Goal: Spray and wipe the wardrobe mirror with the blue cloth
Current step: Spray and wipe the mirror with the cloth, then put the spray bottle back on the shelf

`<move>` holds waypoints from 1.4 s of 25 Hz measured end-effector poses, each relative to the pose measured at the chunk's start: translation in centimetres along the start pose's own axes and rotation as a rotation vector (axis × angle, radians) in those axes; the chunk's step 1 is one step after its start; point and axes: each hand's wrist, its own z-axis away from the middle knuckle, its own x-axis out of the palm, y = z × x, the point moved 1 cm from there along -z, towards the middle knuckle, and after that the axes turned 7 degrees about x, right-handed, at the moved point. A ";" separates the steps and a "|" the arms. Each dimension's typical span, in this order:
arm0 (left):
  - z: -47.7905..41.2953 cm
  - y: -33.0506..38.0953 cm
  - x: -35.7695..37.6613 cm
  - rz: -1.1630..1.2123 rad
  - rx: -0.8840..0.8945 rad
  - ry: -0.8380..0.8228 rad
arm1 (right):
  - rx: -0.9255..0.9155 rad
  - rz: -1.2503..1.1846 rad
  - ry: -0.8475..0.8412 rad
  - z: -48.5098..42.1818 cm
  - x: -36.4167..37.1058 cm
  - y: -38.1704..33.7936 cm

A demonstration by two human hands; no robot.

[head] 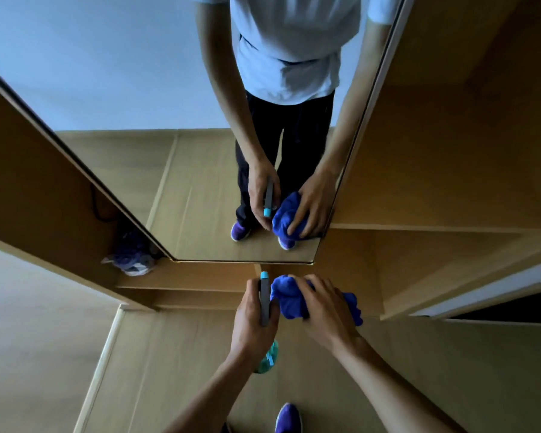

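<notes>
The tall wardrobe mirror (144, 98) fills the upper middle of the head view and reflects a person, both hands and the floor. My left hand (252, 317) grips a spray bottle (265, 300) with a grey head and light blue nozzle that points at the mirror's bottom edge; its green body shows below my wrist. My right hand (324, 310) holds the bunched blue cloth (286, 296) just right of the nozzle. Both hands are low, a little in front of the mirror's lower edge, apart from the glass.
Wooden wardrobe panels flank the mirror: a side panel (35, 182) on the left, open shelves (434, 232) on the right. A plastic bag with bluish contents (130, 256) lies in the left compartment. Wood floor (175, 364) lies below, with my purple shoe (288, 417) at the bottom.
</notes>
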 end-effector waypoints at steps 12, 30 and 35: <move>-0.4 13.0 -6.0 0.257 0.273 0.027 | 0.149 -0.476 0.148 3.5 -11.6 -5.6; -0.5 21.0 -12.0 0.338 0.558 -0.051 | 0.174 -0.512 0.316 6.3 -27.2 -14.9; -0.4 23.8 -10.7 0.265 0.698 -0.021 | 0.152 -0.486 0.320 7.5 -29.0 -14.1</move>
